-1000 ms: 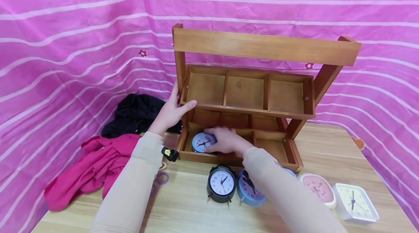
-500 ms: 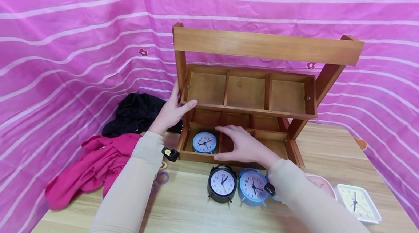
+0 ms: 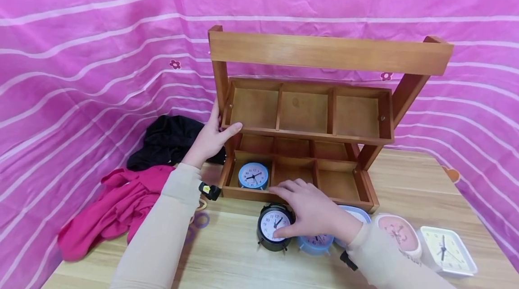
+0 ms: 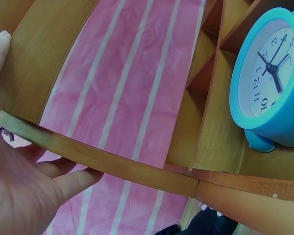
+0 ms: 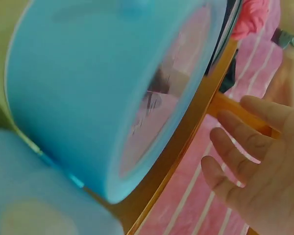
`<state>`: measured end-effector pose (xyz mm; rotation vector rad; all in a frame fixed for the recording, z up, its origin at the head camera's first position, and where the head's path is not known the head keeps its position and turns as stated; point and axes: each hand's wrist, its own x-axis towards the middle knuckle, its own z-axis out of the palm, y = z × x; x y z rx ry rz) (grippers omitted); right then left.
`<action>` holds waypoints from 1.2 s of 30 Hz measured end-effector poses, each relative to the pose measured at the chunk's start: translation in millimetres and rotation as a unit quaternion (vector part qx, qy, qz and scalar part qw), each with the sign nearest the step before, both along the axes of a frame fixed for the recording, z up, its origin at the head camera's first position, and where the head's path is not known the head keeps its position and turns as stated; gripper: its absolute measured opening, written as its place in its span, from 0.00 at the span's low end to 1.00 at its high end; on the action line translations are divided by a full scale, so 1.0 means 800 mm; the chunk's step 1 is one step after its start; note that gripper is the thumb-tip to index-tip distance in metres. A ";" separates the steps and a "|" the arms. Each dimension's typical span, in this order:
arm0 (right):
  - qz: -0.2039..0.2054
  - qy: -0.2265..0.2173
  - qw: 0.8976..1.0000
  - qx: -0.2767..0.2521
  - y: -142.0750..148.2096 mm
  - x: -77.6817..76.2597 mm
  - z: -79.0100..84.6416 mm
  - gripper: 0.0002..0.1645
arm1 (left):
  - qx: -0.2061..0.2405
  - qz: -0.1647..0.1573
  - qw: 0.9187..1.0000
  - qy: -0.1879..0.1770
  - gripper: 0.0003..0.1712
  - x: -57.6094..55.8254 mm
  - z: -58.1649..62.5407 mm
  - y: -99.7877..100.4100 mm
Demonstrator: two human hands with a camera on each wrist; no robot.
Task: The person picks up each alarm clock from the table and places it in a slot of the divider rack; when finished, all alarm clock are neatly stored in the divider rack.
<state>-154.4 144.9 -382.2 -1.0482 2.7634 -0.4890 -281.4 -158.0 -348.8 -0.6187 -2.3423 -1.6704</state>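
Observation:
My left hand [image 3: 208, 142] grips the left side of a two-tier wooden shelf [image 3: 324, 52], thumb in front and fingers behind the side post. In the left wrist view, a bright blue alarm clock [image 4: 267, 73] stands in the lower left compartment. Fingers spread, my right hand [image 3: 310, 210] hovers over a black twin-leg alarm clock [image 3: 265, 230] on the table. The thumb overlaps the dial; contact cannot be told. A light-blue alarm clock [image 3: 316, 248] is partly hidden beneath that hand. The right wrist view has the right hand's fingers [image 5: 235, 152] extended, holding nothing.
On the right of the table [image 3: 227, 257] are a blue-rimmed clock [image 3: 358, 212], a pink clock [image 3: 399, 235] and a white square clock [image 3: 446, 250]. Black cloth [image 3: 162, 142], magenta cloth [image 3: 121, 201] and several rings [image 3: 200, 220] lie left. A pink striped curtain [image 3: 101, 54] surrounds the table.
My right hand has let go of the blue clock in the lower left compartment and moved down toward the viewer, over the black clock. My left hand keeps its grip on the shelf.

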 end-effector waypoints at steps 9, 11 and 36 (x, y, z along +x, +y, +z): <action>-0.013 -0.051 0.999 -0.006 -0.003 0.016 -0.015 0.54 | -0.011 0.001 1.000 0.002 0.58 0.000 -0.002 -0.001; -0.014 -0.043 0.999 -0.002 -0.003 0.020 -0.020 0.55 | -0.011 0.000 1.000 0.002 0.58 0.000 -0.004 0.000; -0.069 -0.027 0.995 -0.065 0.002 0.034 -0.053 0.53 | -0.005 -0.007 1.000 0.011 0.58 0.004 -0.008 0.008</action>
